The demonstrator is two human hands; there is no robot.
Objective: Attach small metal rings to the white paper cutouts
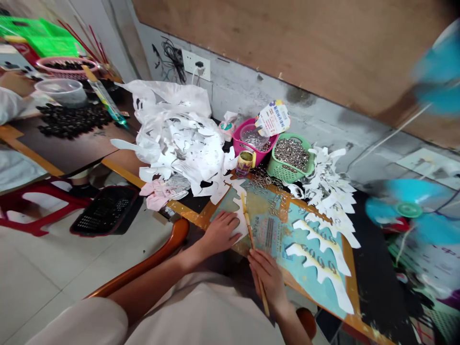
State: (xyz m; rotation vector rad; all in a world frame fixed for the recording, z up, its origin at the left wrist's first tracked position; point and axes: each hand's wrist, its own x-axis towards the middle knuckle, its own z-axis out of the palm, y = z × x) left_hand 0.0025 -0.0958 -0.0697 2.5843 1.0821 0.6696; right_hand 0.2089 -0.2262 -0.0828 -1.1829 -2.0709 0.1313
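My left hand [219,234] lies flat on a white scalloped paper cutout [239,223], pressing it to a stained teal-and-yellow board [268,225]. My right hand [266,278] grips a thin wooden glue brush [248,230], whose tip rests near that cutout. Two more scalloped cutouts [318,254] with metal clips lie on the board's right side. Loose wire clips [266,184] are scattered at its far edge. Behind the board stand a small glue jar [245,163], a green basket of clips [291,155] and a pink basket [253,141].
A heap of white paper cutouts and plastic [176,143] lies left of the baskets. A blue fan [406,208] spins at right. A wooden armrest [154,254] runs below my left arm. A neighbouring table [72,148] holds dark pieces, and a person's sleeve [9,105] shows there.
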